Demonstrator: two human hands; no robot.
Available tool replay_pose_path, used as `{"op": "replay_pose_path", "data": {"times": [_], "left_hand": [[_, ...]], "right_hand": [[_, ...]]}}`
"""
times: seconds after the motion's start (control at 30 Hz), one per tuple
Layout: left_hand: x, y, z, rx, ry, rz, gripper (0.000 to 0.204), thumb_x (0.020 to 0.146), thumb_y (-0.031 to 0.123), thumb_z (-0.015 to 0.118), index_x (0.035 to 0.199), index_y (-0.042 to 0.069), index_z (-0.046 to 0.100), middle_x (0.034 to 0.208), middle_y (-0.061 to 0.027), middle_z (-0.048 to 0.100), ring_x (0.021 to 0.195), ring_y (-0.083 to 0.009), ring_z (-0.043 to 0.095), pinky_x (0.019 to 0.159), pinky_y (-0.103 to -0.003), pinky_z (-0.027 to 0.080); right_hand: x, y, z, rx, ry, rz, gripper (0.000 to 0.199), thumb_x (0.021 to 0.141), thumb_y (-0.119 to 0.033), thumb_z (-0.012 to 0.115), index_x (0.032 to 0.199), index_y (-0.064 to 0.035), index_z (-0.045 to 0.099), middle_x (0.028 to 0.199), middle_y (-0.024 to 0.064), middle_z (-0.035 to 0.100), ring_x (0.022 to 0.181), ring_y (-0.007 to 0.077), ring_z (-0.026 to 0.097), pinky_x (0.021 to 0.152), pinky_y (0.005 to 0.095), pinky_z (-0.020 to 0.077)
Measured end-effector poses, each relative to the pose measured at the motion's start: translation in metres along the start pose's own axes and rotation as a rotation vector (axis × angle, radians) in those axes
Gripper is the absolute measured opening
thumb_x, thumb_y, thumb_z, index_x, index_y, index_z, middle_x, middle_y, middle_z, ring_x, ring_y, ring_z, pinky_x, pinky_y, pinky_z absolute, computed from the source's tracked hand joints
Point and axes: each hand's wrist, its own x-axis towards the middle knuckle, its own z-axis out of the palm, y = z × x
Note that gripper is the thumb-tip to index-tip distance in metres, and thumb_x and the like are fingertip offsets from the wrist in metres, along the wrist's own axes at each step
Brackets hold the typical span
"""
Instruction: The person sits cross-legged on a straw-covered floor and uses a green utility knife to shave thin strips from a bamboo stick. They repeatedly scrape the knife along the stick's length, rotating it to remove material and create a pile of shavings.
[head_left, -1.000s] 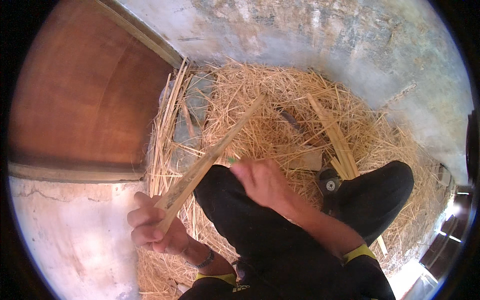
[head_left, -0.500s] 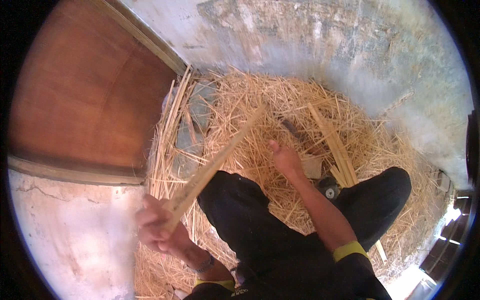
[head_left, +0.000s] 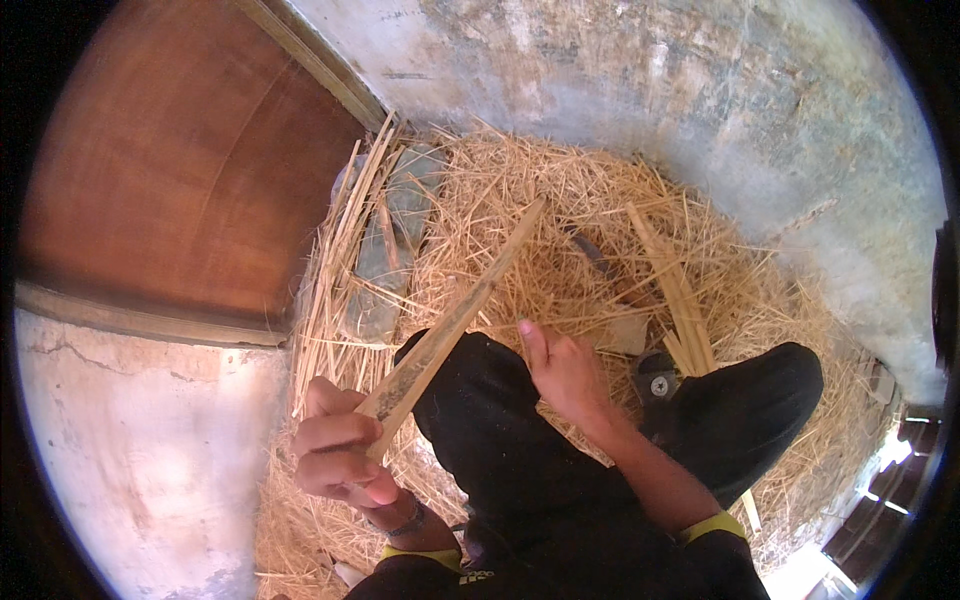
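Note:
My left hand (head_left: pixel 345 440) is closed around the lower end of a long split bamboo strip (head_left: pixel 455 315). The strip slants up to the right over my left knee, its far end above the straw; dark marks run along its near part. Close to the same knee, my right hand (head_left: pixel 568 375) is held with thumb stretched out and fingers curled in; nothing shows in it. Beyond that hand a dark-bladed knife (head_left: pixel 592 252) lies on the straw, partly covered. Several flat bamboo strips (head_left: pixel 672 285) lie to its right, their near ends by my right shin.
Loose straw-like shavings (head_left: pixel 500 165) cover the floor around my folded legs. A grey stone slab (head_left: pixel 385 260) and a bundle of thin strips (head_left: pixel 335 255) lie at left, beside a brown door panel (head_left: pixel 190 180). A stained wall (head_left: pixel 680 90) curves behind. A pale block (head_left: pixel 625 335) sits near my right hand.
My right hand has drawn back toward my left knee, away from the knife. My left hand, still gripping the bamboo strip, has shifted slightly right and turned.

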Motion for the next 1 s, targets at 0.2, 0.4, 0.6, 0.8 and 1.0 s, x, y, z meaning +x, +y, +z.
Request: {"op": "replay_pose_path", "data": {"times": [0.2, 0.4, 0.6, 0.8, 1.0], "left_hand": [[0.000, -0.001, 0.006, -0.016, -0.010, 0.051, 0.038, 0.074, 0.050, 0.065, 0.076, 0.018, 0.045, 0.071, -0.0026, 0.051, 0.052, -0.0147, 0.039, 0.048, -0.026, 0.031], [0.005, -0.005, 0.007, 0.007, 0.006, 0.034, 0.036, 0.076, 0.053, 0.062, 0.077, 0.021, 0.045, 0.071, -0.0014, 0.049, 0.052, -0.0140, 0.038, 0.049, -0.025, 0.030], [0.005, -0.001, 0.004, 0.060, 0.014, -0.018, 0.038, 0.075, 0.056, 0.060, 0.078, 0.021, 0.044, 0.072, -0.0004, 0.049, 0.052, -0.0129, 0.037, 0.049, -0.025, 0.030], [0.002, -0.007, 0.004, -0.022, 0.049, -0.084, 0.040, 0.078, 0.050, 0.063, 0.077, 0.018, 0.041, 0.076, -0.0014, 0.042, 0.070, -0.0148, 0.038, 0.069, -0.030, 0.038], [0.008, -0.001, 0.002, -0.014, 0.081, -0.156, 0.038, 0.078, 0.048, 0.064, 0.079, 0.017, 0.042, 0.081, -0.0040, 0.044, 0.073, -0.0153, 0.039, 0.077, -0.033, 0.039]], "right_hand": [[-0.017, -0.020, -0.001, 0.058, -0.037, -0.260, 0.045, 0.095, -0.035, 0.034, 0.080, 0.0001, 0.058, 0.068, 0.0247, 0.058, 0.068, 0.0415, 0.058, 0.060, 0.0483, 0.0464], [0.002, -0.002, 0.002, -0.031, 0.033, -0.212, 0.042, 0.095, -0.034, 0.035, 0.085, -0.0019, 0.060, 0.062, 0.0219, 0.058, 0.058, 0.0410, 0.058, 0.055, 0.0492, 0.0460], [0.038, 0.055, 0.021, -0.193, -0.090, 0.245, 0.055, 0.094, -0.043, 0.033, 0.084, 0.0039, 0.060, 0.075, 0.0258, 0.059, 0.070, 0.0399, 0.058, 0.066, 0.0492, 0.0461], [0.033, 0.201, 0.052, -0.505, -0.268, 0.306, 0.058, 0.092, -0.045, 0.036, 0.081, 0.0045, 0.063, 0.085, 0.0223, 0.060, 0.084, 0.0375, 0.057, 0.072, 0.0475, 0.0467], [0.054, 0.253, 0.043, -0.904, 0.026, 0.161, 0.028, 0.087, -0.023, 0.053, 0.101, 0.0004, 0.061, 0.108, 0.0218, 0.054, 0.100, 0.0333, 0.054, 0.083, 0.0470, 0.0445]]}}
